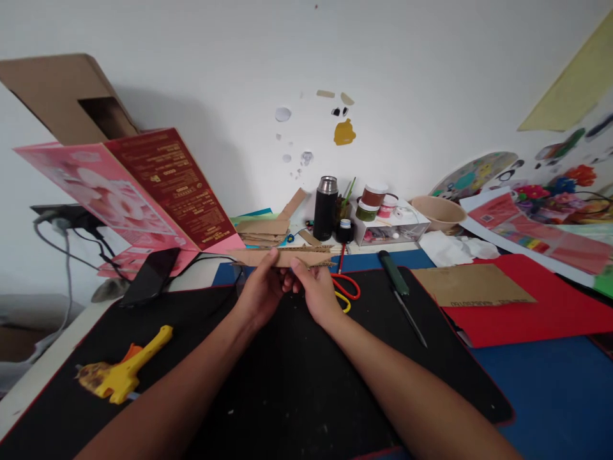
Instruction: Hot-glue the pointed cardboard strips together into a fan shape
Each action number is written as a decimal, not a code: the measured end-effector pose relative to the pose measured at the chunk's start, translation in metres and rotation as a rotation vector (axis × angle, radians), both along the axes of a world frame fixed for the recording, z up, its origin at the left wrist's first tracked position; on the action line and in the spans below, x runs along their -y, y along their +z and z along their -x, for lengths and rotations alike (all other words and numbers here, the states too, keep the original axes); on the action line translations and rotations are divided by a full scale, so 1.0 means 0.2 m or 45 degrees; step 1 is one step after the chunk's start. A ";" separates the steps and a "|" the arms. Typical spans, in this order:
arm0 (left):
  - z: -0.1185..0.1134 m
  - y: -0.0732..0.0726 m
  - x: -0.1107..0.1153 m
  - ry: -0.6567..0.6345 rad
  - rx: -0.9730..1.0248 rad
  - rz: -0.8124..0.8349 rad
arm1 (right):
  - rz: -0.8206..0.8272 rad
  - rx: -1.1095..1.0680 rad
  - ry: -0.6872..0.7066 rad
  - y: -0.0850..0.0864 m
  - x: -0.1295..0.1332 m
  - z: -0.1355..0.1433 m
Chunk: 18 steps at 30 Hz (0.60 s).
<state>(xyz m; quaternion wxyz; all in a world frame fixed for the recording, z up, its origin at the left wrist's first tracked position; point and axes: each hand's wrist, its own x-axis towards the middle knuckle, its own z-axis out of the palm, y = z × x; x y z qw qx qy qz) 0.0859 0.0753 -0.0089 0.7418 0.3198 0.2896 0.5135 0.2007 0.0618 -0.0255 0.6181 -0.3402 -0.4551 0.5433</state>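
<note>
My left hand (262, 289) and my right hand (317, 291) pinch a strip of brown cardboard (253, 257) between them, thumbs on its near face. Corrugated edges show along the strip's right part, so it may be more than one layer; I cannot tell. They hold it above the far side of the black mat (297, 370). Close behind my right hand lies a pair of scissors with red and yellow handles (349, 287), partly hidden by that hand. More cardboard pieces (263, 229) are stacked just beyond the strip.
A yellow glue gun (122, 377) lies on the mat's left, a green-handled knife (400, 284) on its right. Behind stand a black thermos (325, 209) and paint jars (373, 197). A phone (151, 278) rests before a pink folder (143, 191). Red sheet (541, 319) lies at right.
</note>
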 end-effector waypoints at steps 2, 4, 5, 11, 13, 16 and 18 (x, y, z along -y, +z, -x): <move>0.00 -0.01 -0.01 -0.013 -0.013 0.008 | 0.013 0.014 -0.007 -0.01 -0.01 -0.01; -0.01 -0.03 -0.02 -0.009 -0.008 0.018 | 0.026 0.030 -0.013 -0.02 -0.02 -0.01; -0.01 -0.04 -0.03 0.001 0.001 0.021 | 0.032 0.036 -0.007 -0.02 -0.02 -0.02; -0.01 -0.07 0.00 0.043 0.015 0.051 | 0.054 -0.030 0.048 -0.06 0.00 -0.06; -0.02 -0.07 0.01 0.023 0.002 0.082 | 0.075 -0.061 0.047 -0.07 0.00 -0.07; -0.01 -0.06 0.02 -0.008 -0.053 0.140 | 0.123 -0.120 0.106 -0.10 0.00 -0.09; 0.01 -0.05 0.03 -0.005 -0.081 0.163 | 0.132 -0.150 0.168 -0.10 0.00 -0.09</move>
